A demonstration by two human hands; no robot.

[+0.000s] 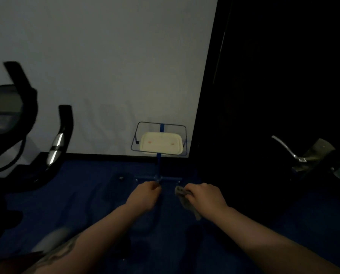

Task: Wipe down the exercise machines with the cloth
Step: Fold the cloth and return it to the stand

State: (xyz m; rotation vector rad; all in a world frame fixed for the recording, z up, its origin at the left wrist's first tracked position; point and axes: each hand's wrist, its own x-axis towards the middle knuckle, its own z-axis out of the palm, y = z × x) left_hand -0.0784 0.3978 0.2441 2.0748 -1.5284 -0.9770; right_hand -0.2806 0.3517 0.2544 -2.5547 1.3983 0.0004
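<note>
Grey crumpled cloth (pixel 185 200), grasped in the right hand (pixel 203 196), one end hanging below the wrist, above the dark blue floor (pixel 283 224). Left hand (pixel 145 194) with fingers curled at the lower end of the thin blue metal stand (pixel 159 167); whether clenched on the frame or merely touching, cannot tell in the dim light. Cream rectangular plastic tray (pixel 161 143) resting in the stand's wire holder, near the white wall (pixel 105 66). Black exercise bike (pixel 17 125) at the floor's left edge.
</note>
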